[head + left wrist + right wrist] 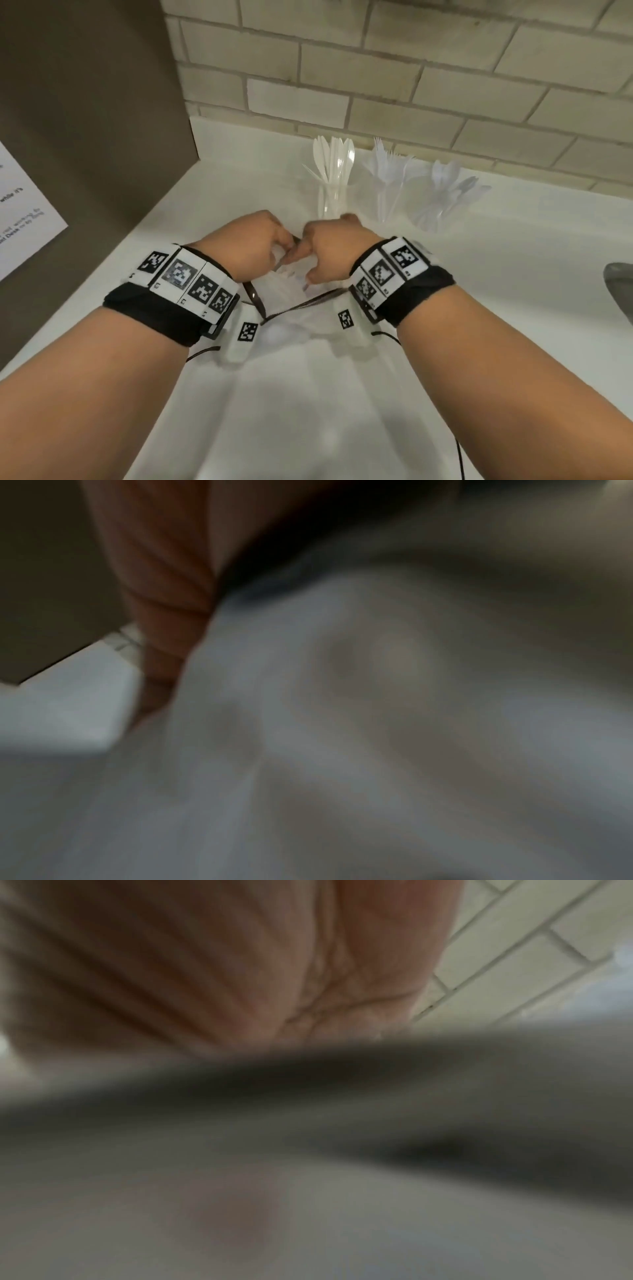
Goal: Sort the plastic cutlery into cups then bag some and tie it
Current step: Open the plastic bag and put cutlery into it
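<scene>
Over the white surface (pixel 479 274), our left hand (pixel 246 246) and right hand (pixel 334 250) meet knuckle to knuckle, each with fingers curled and pinching an end of the thin dark ribbon tie (pixel 255 296) at the neck of the clear plastic bag (pixel 291 329). The bag lies between our wrists, with white pieces of plastic cutlery showing faintly through it. Behind our hands stand three clear plastic cups by the tiled wall: one of white knives (pixel 334 171), one of clear forks (pixel 390 178), one of clear spoons (pixel 445 195). Both wrist views are blurred, showing little beyond palm and film. We judge the sorting and bagging done and the tying in hand. The next move, we think, calls for crossing the ends, pulling them snug without tearing the film, and keeping the neck gathered.
</scene>
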Demonstrator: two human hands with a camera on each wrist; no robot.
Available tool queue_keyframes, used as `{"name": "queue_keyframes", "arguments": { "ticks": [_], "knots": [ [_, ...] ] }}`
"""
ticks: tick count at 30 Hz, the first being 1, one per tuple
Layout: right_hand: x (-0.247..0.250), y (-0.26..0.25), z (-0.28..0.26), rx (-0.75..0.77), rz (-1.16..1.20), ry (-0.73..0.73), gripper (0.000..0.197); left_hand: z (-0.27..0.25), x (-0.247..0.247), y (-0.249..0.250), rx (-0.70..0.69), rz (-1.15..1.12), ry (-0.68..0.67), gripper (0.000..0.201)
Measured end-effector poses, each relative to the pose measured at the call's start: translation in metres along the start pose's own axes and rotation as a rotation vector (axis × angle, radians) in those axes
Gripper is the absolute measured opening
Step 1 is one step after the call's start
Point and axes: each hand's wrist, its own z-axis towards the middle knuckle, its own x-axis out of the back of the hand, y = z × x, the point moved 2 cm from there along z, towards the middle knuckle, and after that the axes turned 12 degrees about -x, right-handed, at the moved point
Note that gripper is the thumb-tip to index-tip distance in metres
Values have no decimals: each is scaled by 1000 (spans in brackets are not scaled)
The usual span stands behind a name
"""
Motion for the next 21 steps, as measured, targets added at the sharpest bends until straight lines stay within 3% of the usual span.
{"name": "queue_keyframes", "arguments": {
  "ticks": [2, 5, 7, 8, 9, 10, 12, 13, 14, 16, 17, 18, 19, 21],
  "knots": [
    [-12, -10, 5, -32, 14, 18, 43, -5, 4, 5, 93, 77, -71, 21],
    [-22, -15, 11, -126, -31, 26, 31, -11, -1, 7, 253, 181, -209, 42],
    [-22, -12, 11, -166, -25, 28, 32, -12, -9, -5, 373, 216, -244, 37],
    [-21, -8, 11, -185, 1, 15, 29, -14, -13, -13, 436, 219, -272, 41],
    [-22, -6, 11, -209, 18, -21, 25, -15, -16, -20, 486, 217, -309, 60],
    [-23, -4, 11, -225, 22, -65, 21, -18, -17, -22, 506, 203, -348, 73],
    [-28, 1, 12, -265, -29, -147, 37, -19, -17, -24, 454, 180, -375, 78],
    [-26, 3, 10, -287, -67, -127, 46, -20, -16, -23, 416, 185, -377, 75],
    [-20, 5, 9, -306, -79, -16, 47, -19, -15, -21, 389, 204, -382, 71],
    [0, -1, 2, -230, -37, 324, 29, -14, -14, -20, 398, 226, -327, 52],
    [7, -7, 1, -141, 43, 424, 24, -9, -15, -20, 403, 228, -272, 36],
    [11, -13, 1, -51, 137, 418, 22, -6, -18, -18, 405, 214, -220, 25],
    [12, -20, 2, 4, 209, 331, 20, -5, -23, -19, 406, 195, -155, 28],
    [-2, -29, 9, -1, 179, 128, 25, -6, -29, -16, 397, 137, -13, 27]
  ]
}}
